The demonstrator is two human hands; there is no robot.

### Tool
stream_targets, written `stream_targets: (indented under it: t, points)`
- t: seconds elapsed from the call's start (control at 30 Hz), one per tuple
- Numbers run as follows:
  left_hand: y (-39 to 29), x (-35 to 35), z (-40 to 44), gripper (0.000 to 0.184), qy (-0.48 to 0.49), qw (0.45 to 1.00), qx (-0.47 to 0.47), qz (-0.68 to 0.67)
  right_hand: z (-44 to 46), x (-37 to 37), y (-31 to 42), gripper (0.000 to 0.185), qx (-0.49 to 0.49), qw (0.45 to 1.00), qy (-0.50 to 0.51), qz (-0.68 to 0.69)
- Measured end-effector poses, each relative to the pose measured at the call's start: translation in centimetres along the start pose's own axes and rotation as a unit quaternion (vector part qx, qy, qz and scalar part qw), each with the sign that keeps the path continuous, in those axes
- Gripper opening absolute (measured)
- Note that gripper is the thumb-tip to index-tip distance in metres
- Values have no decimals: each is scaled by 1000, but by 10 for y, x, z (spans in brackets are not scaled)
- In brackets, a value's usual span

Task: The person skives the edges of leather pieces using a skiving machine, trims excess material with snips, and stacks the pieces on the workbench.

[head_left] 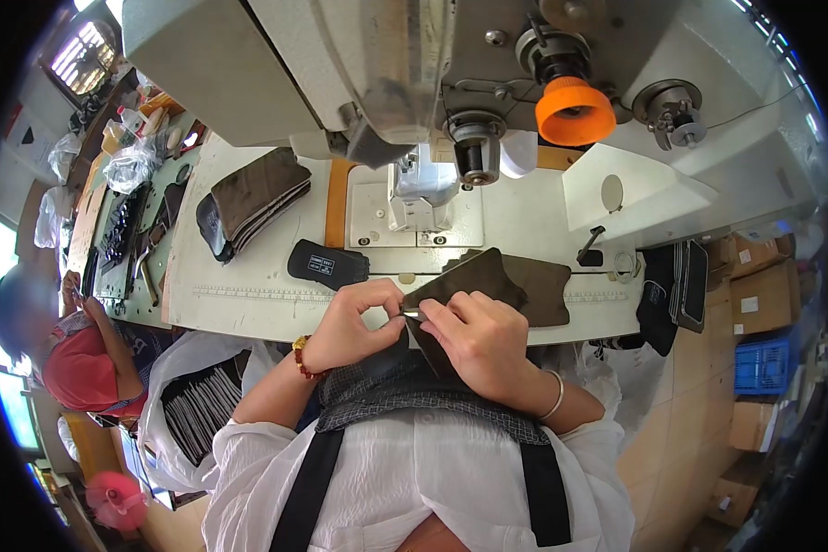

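Over the front edge of the sewing machine table, my left hand (359, 319) and my right hand (483, 340) nearly meet. My left thumb and index finger are pinched together; what lies between them is too small to make out. A small silver metal piece (414, 314) shows at the right fingertips and reaches toward the left ones. Around my right hand is a dark brown flat piece (481, 276), its upper part leaning on the table and a strip hanging below the fingers. Another brown piece (547, 293) lies behind it on the tabletop.
The sewing machine (423, 189) stands ahead, with an orange thread cone (575, 112) above. A black pouch (327, 265) with a white label and a stack of brown pieces (258, 198) lie left. A co-worker (87, 359) sits far left. Boxes (765, 299) stand right.
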State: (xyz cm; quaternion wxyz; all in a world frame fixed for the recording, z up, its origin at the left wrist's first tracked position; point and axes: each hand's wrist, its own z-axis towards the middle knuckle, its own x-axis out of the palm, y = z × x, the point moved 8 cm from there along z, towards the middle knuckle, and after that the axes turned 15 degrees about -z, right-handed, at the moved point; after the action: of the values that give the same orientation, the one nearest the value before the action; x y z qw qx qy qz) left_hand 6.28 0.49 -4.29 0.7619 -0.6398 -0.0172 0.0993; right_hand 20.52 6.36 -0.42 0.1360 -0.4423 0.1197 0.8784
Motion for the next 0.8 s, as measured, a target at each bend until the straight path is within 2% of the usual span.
stream_targets:
  t: [0.23,0.3,0.53,0.8]
  points:
    - [-9,6,-3,17,-2,999,28,38,-3,0,6,23,-12,999,-19,-35]
    - [-15,8,-6,17,-38,994,68,76,-4,-2,9,24,-12,997,-32,-68]
    - [-6,14,-17,19,-120,986,80,83,-10,6,14,23,-9,993,-66,-100]
    - [18,14,-24,16,-143,985,40,-89,-10,-3,16,25,-45,986,-133,-86]
